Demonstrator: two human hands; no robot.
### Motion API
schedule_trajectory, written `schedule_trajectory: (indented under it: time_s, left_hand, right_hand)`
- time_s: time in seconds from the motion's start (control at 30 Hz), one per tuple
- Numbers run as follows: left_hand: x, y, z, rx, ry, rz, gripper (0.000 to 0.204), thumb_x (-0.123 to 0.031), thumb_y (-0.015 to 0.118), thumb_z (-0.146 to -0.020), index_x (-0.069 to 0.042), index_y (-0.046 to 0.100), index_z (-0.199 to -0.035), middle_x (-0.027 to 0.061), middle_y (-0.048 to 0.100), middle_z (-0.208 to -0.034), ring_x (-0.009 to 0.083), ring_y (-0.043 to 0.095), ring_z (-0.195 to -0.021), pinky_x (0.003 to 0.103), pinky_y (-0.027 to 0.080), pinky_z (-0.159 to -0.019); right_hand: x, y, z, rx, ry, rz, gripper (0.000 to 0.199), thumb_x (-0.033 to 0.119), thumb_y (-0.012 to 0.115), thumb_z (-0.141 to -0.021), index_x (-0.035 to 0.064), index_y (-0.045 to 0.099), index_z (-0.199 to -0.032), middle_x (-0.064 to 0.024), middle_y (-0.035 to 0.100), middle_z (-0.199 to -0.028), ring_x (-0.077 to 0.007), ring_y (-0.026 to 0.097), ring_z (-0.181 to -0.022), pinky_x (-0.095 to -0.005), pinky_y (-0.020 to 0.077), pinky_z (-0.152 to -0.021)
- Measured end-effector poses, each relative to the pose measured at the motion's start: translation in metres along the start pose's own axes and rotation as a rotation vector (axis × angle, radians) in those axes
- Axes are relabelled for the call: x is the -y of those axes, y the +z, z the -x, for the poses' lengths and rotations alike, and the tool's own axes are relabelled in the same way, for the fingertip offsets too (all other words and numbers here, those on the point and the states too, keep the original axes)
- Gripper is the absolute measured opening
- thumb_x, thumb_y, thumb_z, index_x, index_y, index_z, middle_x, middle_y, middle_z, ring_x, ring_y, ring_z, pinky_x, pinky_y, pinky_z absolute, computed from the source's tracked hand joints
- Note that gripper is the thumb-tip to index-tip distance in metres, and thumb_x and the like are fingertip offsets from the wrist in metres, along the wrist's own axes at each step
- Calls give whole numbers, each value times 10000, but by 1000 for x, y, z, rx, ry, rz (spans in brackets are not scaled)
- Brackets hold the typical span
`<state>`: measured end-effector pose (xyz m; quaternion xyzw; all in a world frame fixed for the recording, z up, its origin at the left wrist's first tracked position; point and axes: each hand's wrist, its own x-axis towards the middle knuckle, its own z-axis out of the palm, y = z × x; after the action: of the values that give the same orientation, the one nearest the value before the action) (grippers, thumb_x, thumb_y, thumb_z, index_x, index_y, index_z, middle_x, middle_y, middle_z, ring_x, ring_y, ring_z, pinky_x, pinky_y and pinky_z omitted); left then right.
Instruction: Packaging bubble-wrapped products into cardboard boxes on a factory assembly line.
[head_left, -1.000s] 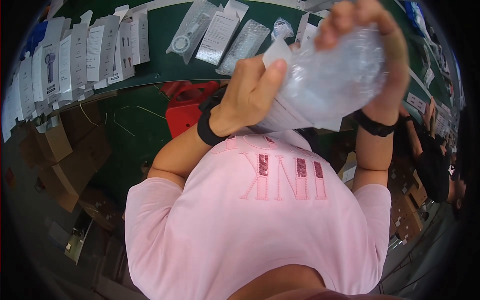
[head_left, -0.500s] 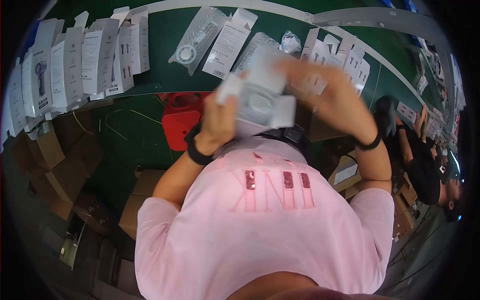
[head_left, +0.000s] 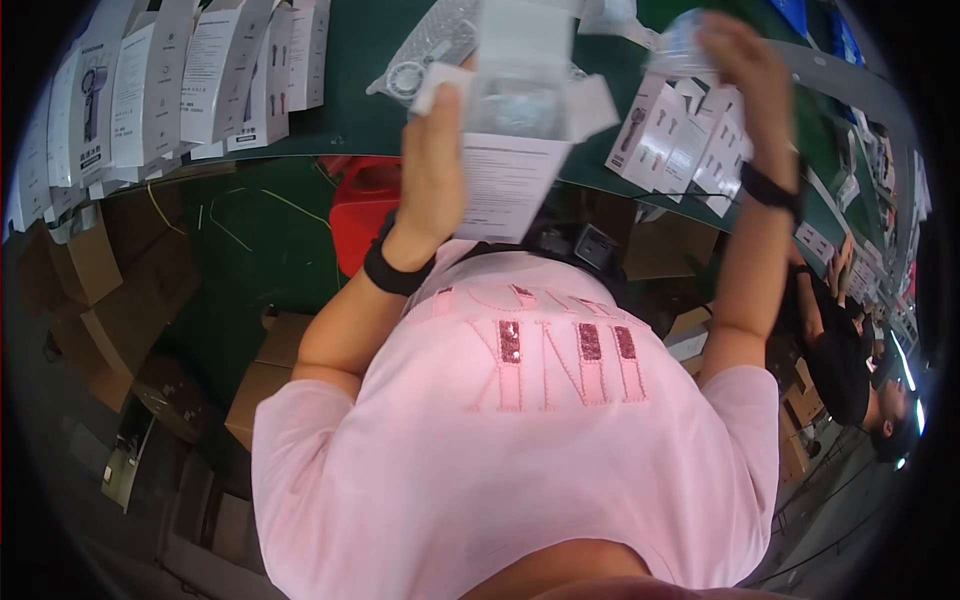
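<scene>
My left hand (head_left: 436, 175) is closed around an upright white cardboard box (head_left: 512, 180) in front of my chest. The box's top is open, with its tall lid flap (head_left: 525, 45) standing up and its side flaps spread. Inside the mouth sits something in clear plastic (head_left: 520, 105), too unclear to name. Over the right part of the bench, my right hand (head_left: 742, 60) is closed on a clear plastic-wrapped item (head_left: 682, 45); its contents are blurred. Just below that hand stand several white boxes (head_left: 680, 140) with open tops.
A row of open white boxes (head_left: 215, 85) stands at the left of the green bench (head_left: 350, 110). A bubble-wrapped handheld fan (head_left: 425, 55) lies behind my left hand. Beneath the bench edge are a red container (head_left: 362, 215) and cardboard cartons (head_left: 270, 370). Another person (head_left: 845, 350) is at the far right.
My right hand has swung away from the box to the upper right and now has a plastic-wrapped item. The box in my left hand has come upright, its printed side showing.
</scene>
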<state>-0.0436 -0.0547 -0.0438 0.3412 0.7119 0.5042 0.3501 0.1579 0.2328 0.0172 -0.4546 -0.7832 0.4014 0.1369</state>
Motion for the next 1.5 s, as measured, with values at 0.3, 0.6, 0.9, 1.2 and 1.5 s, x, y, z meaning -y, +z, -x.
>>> schedule_trajectory:
  time_s: [0.3, 0.6, 0.9, 1.2, 1.5]
  left_hand:
    - [-91, 42, -4, 515, -127, 667, 719, -535, 266, -1001, 61, 390, -1383, 121, 595, -1174, 156, 533, -1072, 263, 378, -955]
    - [-86, 46, 4, 625, -145, 629, 763, -562, 304, -986, 84, 365, -1387, 124, 559, -1202, 156, 500, -1097, 258, 356, -971]
    - [-87, 36, 6, 625, -156, 628, 746, -554, 326, -986, 77, 373, -1382, 86, 579, -1085, 133, 500, -990, 250, 384, -901]
    - [-79, 50, 8, 633, 2, 530, 674, -407, 445, -992, 103, 288, -1405, 162, 490, -1296, 176, 466, -1202, 288, 363, -1006]
    - [-74, 36, -15, 517, 47, 900, 796, -27, 761, -747, -51, 293, -1391, 134, 465, -1328, 216, 501, -1190, 362, 473, -942]
  right_hand:
    - [180, -17, 99, 180, -60, 191, 141, -33, 709, -745, -16, 604, -838, -26, 606, -735, -71, 569, -642, -201, 438, -567]
    - [188, -23, 101, 298, -109, 369, 168, 4, 697, -734, -10, 550, -813, -48, 560, -646, -96, 524, -554, -230, 416, -512]
    - [156, -8, 106, 351, -394, 311, 114, -37, 642, -805, 9, 594, -897, -39, 609, -774, -82, 576, -676, -226, 451, -581]
    - [145, -6, 71, 1309, 369, 72, 372, 307, 564, -940, -44, 618, -1051, -79, 644, -825, -144, 569, -737, -264, 459, -681]
    - [107, -47, 125, 5, -30, -279, 524, 180, 610, -887, -7, 456, -1352, -102, 587, -1210, -181, 601, -1012, -303, 475, -882]
